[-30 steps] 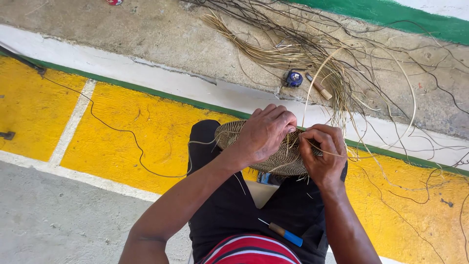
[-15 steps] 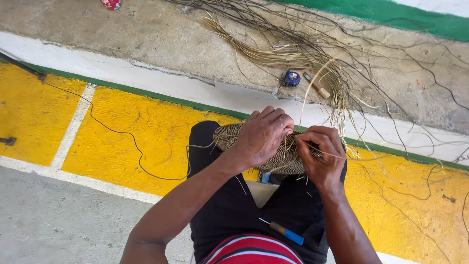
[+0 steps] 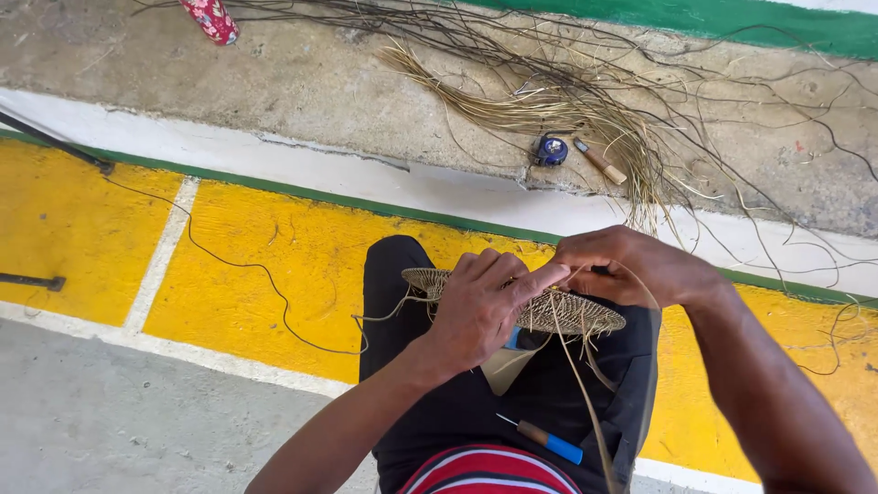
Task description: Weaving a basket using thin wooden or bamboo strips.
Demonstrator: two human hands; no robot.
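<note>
Seated over a painted floor (image 3: 274, 265) of yellow, white and green bands, legs in dark trousers (image 3: 430, 412) stretched out below the camera. Resting on the lap, a flat round woven disc (image 3: 572, 313) of pale fibre, tilted slightly, its rim showing to either side of the hands. Left hand (image 3: 480, 306) laid over the near half of the disc, fingers curled and pressed down on the weave, index finger reaching toward the other hand. Right hand (image 3: 631, 265) closed at the far edge of the disc, fingertips pinching a thin fibre strand (image 3: 585, 393) that loops out and trails down across the lap. Lying on the trousers just below, a small tool with a blue and brown handle (image 3: 549, 444). On the concrete ledge (image 3: 274, 82) beyond, a loose bundle of straw-coloured and dark fibres (image 3: 567, 101), spread wide. Beside it, a small blue round object (image 3: 551, 151) and a short wooden-handled tool (image 3: 601, 162), lying near each other. At the top left, part of a red patterned object (image 3: 210, 18), cut off by the frame. Across the yellow paint, a thin dark cord (image 3: 238, 265) snaking away to the left.
</note>
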